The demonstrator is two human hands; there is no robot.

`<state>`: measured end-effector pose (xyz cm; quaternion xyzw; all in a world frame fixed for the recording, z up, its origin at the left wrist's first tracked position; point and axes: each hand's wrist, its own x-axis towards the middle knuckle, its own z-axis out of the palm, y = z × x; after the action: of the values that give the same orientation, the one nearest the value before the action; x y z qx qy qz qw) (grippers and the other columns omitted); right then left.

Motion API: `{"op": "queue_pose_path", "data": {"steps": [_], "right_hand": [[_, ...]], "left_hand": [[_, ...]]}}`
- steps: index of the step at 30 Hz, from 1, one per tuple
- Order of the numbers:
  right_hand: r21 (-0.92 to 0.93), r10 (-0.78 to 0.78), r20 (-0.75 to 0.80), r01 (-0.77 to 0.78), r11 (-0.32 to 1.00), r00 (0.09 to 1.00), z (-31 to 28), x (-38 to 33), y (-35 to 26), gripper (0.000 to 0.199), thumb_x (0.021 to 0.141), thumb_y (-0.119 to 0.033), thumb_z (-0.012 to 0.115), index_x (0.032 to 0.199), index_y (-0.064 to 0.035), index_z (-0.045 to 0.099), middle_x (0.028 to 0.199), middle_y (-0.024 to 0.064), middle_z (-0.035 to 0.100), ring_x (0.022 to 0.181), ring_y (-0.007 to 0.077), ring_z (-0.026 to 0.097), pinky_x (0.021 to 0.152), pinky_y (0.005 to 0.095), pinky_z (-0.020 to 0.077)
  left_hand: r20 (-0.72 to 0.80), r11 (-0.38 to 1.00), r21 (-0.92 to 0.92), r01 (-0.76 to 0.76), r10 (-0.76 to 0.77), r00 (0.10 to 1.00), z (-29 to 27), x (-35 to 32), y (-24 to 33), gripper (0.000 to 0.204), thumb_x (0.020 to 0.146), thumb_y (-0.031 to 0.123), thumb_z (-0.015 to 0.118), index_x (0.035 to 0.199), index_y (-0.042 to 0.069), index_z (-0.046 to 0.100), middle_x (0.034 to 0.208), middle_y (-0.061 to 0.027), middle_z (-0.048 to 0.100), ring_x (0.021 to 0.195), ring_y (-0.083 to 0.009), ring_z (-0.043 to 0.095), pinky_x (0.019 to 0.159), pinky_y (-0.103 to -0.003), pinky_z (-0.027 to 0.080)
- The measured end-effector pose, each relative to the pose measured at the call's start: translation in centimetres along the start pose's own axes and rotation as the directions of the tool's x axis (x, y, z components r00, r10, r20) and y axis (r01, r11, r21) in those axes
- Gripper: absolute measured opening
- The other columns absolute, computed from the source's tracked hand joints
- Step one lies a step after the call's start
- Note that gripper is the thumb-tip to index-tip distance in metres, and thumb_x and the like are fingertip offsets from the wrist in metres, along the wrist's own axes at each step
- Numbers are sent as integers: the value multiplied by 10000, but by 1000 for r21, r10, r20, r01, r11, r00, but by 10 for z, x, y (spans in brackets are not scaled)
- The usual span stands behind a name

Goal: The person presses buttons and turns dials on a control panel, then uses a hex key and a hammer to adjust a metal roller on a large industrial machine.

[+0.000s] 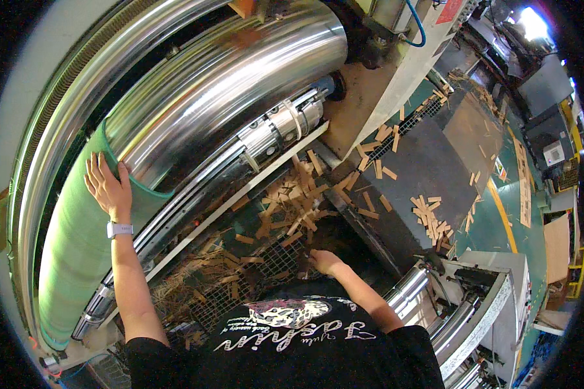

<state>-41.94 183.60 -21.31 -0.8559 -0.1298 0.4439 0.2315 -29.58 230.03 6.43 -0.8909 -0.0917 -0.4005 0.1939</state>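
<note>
My left hand (109, 185) lies flat with fingers stretched on a green sheet (71, 240) wrapped round the lower left part of a large shiny metal roller (240, 84). The hand is close to the sheet's curved edge, beside the bare metal, and a pale band is on its wrist. My right hand (326, 261) is held low at my right front, away from the roller, with its fingers curled closed. Whatever it may grip is too dark and small to make out.
A slimmer metal shaft (266, 136) with clamp collars runs along the roller. Brown cardboard scraps (428, 217) litter the floor and grating (220, 305). A pale machine frame (402, 91) stands at the far end; another machine with rollers (461, 311) is at my right.
</note>
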Motion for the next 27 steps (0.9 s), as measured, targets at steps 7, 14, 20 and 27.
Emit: {"op": "queue_pose_path", "data": {"steps": [7, 14, 20, 27], "right_hand": [[35, 16, 7, -16, 999, 1000, -7, -16, -5, 305, 858, -194, 446, 1117, -51, 518, 1060, 205, 586, 987, 371, 558, 817, 442, 456], [11, 12, -20, -12, 1000, 1000, 15, -2, 10, 317, 912, -282, 441, 1082, -27, 523, 1008, 212, 582, 968, 383, 541, 805, 445, 432], [78, 77, -81, -70, 994, 994, 20, -4, 6, 340, 900, -274, 450, 1113, -19, 523, 1061, 192, 591, 986, 368, 551, 823, 443, 439], [-45, 43, 152, -37, 998, 987, -4, -21, -7, 370, 874, -247, 476, 1191, -58, 506, 1169, 177, 546, 1056, 351, 525, 849, 441, 434]], "left_hand": [[-17, 1000, -11, -28, 27, 999, -3, 4, 8, 500, 905, 333, 440, 1341, 98, 373, 1398, -89, 354, 1325, -261, 268, 1075, -452, 192], [22, 998, -40, -50, 51, 998, 5, 2, 0, 486, 916, 307, 421, 1357, 114, 352, 1411, -56, 343, 1319, -222, 284, 1078, -422, 205], [-44, 999, 0, -45, 45, 998, 12, 1, -5, 504, 905, 336, 439, 1354, 120, 362, 1408, -56, 348, 1307, -226, 306, 1071, -419, 218], [-31, 993, -91, -68, 66, 997, 45, -10, -22, 547, 923, 413, 407, 1380, 124, 322, 1399, -101, 355, 1256, -284, 375, 1043, -396, 293]]}}
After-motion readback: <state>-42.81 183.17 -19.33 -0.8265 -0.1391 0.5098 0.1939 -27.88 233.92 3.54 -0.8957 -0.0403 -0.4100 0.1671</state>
